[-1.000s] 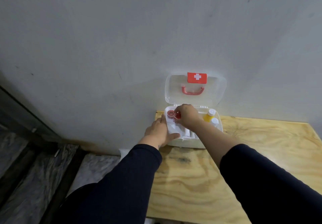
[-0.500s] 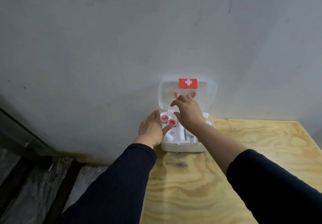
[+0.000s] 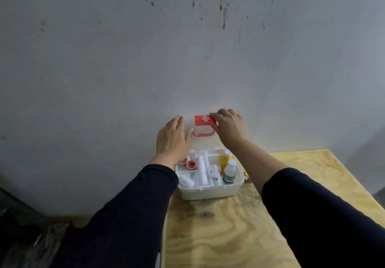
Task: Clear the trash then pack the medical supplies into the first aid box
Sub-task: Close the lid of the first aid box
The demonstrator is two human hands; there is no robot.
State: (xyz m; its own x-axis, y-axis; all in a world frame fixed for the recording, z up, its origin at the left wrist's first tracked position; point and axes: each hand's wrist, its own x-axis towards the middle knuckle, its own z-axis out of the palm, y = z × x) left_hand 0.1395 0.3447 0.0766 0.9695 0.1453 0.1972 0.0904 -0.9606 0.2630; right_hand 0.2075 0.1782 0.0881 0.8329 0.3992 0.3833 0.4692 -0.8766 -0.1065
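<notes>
The white first aid box stands open at the back left corner of the plywood table, against the wall. Inside lie a yellow bottle, a white bottle with a green label, a small white bottle, a long white roll, a white bandage roll and two small red-capped pots. The clear lid, with a red cross label and a pink handle, stands upright. My left hand is at the lid's left edge and my right hand at its upper right edge.
A stained grey wall rises straight behind the box. Left of the table the floor lies dark and lower. The table's left edge runs just beside the box.
Both hands have left the inside of the box and risen to the two sides of the upright lid. The view has tilted up the wall.
</notes>
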